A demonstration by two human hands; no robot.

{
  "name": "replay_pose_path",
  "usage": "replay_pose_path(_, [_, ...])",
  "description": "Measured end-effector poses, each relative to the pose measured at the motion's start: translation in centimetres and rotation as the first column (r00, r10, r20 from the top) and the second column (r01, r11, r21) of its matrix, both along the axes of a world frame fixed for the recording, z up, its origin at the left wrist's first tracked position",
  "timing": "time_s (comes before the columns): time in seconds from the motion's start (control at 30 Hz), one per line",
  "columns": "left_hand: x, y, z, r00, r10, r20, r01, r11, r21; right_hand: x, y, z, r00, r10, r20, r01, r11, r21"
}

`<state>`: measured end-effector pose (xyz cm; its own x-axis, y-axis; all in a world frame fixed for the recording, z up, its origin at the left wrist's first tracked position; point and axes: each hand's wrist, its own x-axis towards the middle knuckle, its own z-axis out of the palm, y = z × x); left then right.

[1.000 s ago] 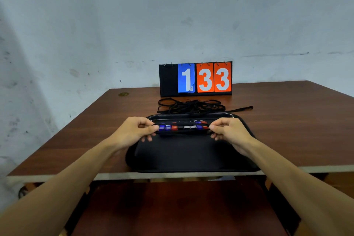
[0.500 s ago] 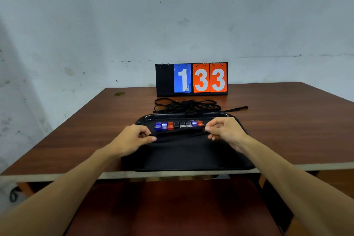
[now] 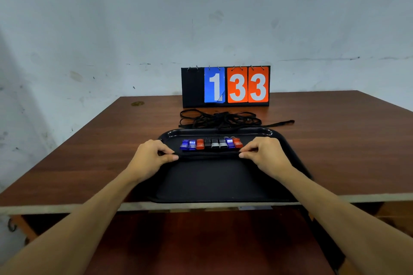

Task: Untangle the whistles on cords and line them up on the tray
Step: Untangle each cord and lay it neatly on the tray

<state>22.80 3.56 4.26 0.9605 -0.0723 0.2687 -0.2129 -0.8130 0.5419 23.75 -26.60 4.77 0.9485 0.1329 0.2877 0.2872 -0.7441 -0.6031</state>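
Several small whistles [image 3: 211, 144], blue, red, black and grey, lie side by side in a straight row across the far part of the black tray [image 3: 212, 183]. Their black cords [image 3: 220, 119] lie in a loose bundle on the table behind the tray. My left hand [image 3: 152, 158] and my right hand [image 3: 266, 156] each pinch one end of a black cord or strap [image 3: 206, 154], stretched taut between them just in front of the row. Neither hand touches the whistles.
A flip scoreboard [image 3: 225, 86] reading 1 and 33 stands at the back of the brown wooden table [image 3: 346, 140]. The tray's near edge hangs slightly over the table's front edge. A small round mark [image 3: 137, 103] lies at the far left.
Both hands, with the strap stretched between them, drew back toward me from the whistles. The whole row, partly covered before, now shows in full.
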Motion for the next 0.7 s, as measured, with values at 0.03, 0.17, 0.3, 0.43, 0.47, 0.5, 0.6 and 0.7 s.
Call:
replay_pose_path(0.03, [-0.07,0.11,-0.11,1.000,0.001,-0.004,-0.001,0.999,-0.040,-0.02,0.02,-0.06,1.000,-0.005,0.009,0.006,1.000,-0.012])
replay_pose_path(0.17, [-0.55,0.12,0.03,0.999,-0.016,-0.047,0.009,0.988,-0.153,0.06,0.12,-0.29,0.999,-0.031,0.027,0.031,0.999,-0.021])
replay_pose_path(0.3, [-0.34,-0.17,0.12,0.993,0.025,-0.114,-0.047,0.981,-0.188,0.01,0.22,-0.43,0.998,-0.044,0.038,0.044,0.999,-0.012])
replay_pose_path(0.43, [-0.06,-0.60,0.29,0.993,0.029,-0.114,-0.042,0.993,-0.109,-0.16,0.09,-0.37,1.000,-0.014,0.004,0.014,0.997,0.081])
replay_pose_path(0.47, [-0.08,-0.69,0.32,0.994,0.038,-0.104,-0.048,0.994,-0.100,-0.10,0.10,-0.42,1.000,-0.005,0.001,0.005,0.996,0.086])
replay_pose_path(0.5, [-0.03,-0.71,0.31,0.995,0.046,-0.093,-0.054,0.994,-0.090,-0.03,0.12,-0.48,1.000,0.002,0.000,-0.002,0.996,0.092])
replay_pose_path(0.6, [0.09,-0.70,0.26,0.995,0.059,-0.078,-0.062,0.997,-0.041,0.16,0.15,-0.69,1.000,-0.001,0.011,0.000,0.997,0.077])
replay_pose_path(0.7, [0.07,-0.76,0.26,0.996,0.063,-0.060,-0.064,0.998,-0.016,0.20,0.10,-0.79,1.000,-0.006,0.023,0.005,0.999,0.032])
